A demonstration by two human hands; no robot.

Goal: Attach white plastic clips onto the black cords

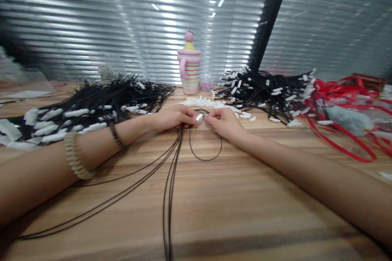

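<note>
Both hands pinch closed: left hand (171, 118) and right hand (225, 124) fit white clip (199, 117) onto black cord (205, 147), before pink mug (189, 71); next likely pressing it home.

Nothing here can be read. The pink striped cup (190, 71) carries bands of colour but no lettering, and the small white tags (211, 103) on the cords look blank at this sharpness.

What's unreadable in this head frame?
- White clip: pinched between left hand and right hand; fingers hide its shape.
- Black cords: lower ends cut off by the bottom edge.
- Bundle at left: blurred near the left edge.
- Small beads beside pink cup: too small.
</note>
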